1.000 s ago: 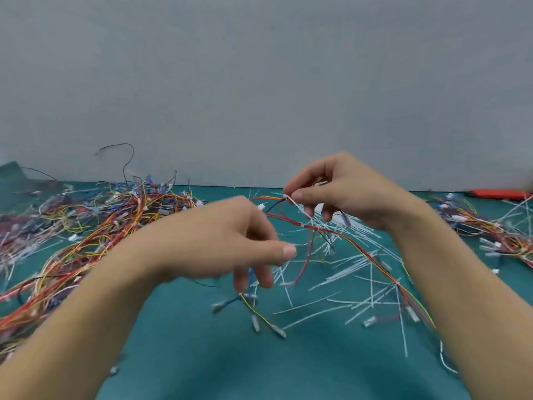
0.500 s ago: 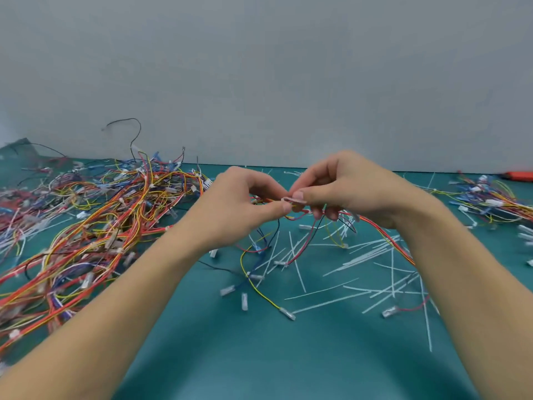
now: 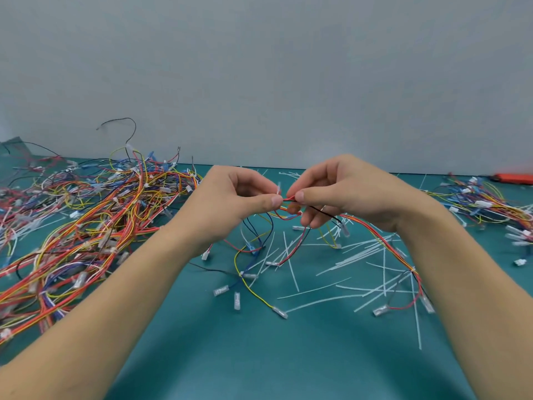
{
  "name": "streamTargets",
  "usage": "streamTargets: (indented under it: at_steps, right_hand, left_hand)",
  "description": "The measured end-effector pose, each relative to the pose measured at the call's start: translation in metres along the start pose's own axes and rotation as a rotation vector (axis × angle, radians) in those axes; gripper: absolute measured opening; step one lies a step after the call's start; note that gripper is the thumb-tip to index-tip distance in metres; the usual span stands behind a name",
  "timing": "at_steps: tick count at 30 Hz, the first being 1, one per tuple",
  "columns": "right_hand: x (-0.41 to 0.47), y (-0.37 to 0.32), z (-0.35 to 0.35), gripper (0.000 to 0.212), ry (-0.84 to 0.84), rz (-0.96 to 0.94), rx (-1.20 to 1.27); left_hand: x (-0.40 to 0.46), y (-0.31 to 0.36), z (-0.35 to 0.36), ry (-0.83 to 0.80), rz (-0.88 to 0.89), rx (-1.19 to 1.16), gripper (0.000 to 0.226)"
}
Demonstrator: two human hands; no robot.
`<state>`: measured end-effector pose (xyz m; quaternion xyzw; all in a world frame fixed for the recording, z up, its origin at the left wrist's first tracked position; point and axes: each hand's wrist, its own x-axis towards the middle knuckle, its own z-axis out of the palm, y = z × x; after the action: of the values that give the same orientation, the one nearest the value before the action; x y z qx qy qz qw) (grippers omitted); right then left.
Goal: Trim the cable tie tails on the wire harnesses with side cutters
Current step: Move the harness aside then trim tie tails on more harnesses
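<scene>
Tabletop [image 3: 288,356] surface is a teal mat backed by a grey wall [image 3: 288,67]. Large pile of wire harnesses [image 3: 86,215] occupies the left side; a smaller pile [image 3: 487,209] lies at the far right, with an orange tool [image 3: 514,178], too blurred to identify, beside it against the wall. Loose white cable tie tails [image 3: 354,259] are scattered across the centre, under and in front of both hands.

Compared with half a second ago, both hands sit slightly higher and a short white cable tie tail [image 3: 279,188] now stands upright between the fingertips.

Left hand [image 3: 230,203] pinches the held harness [image 3: 291,210] between thumb and forefinger, remaining fingers curled. Right hand [image 3: 343,194] pinches the same harness just beside it. Harness wires trail down to the mat, the main bundle running under the right wrist.
</scene>
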<state>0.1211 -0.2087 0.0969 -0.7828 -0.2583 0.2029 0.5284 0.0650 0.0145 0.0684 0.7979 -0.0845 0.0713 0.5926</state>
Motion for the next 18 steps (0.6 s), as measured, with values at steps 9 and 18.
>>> streamTargets:
  at_steps: [9, 18]
  right_hand:
    - [0.000, -0.007, 0.013, 0.014, 0.168, -0.208, -0.357]
    - [0.010, 0.002, 0.020, 0.015, 0.263, -0.313, -0.161]
  left_hand:
    - [-0.001, -0.002, 0.006, 0.051, 0.021, -0.004, 0.007]
    - [-0.001, -0.002, 0.011, 0.075, -0.049, -0.048, 0.003]
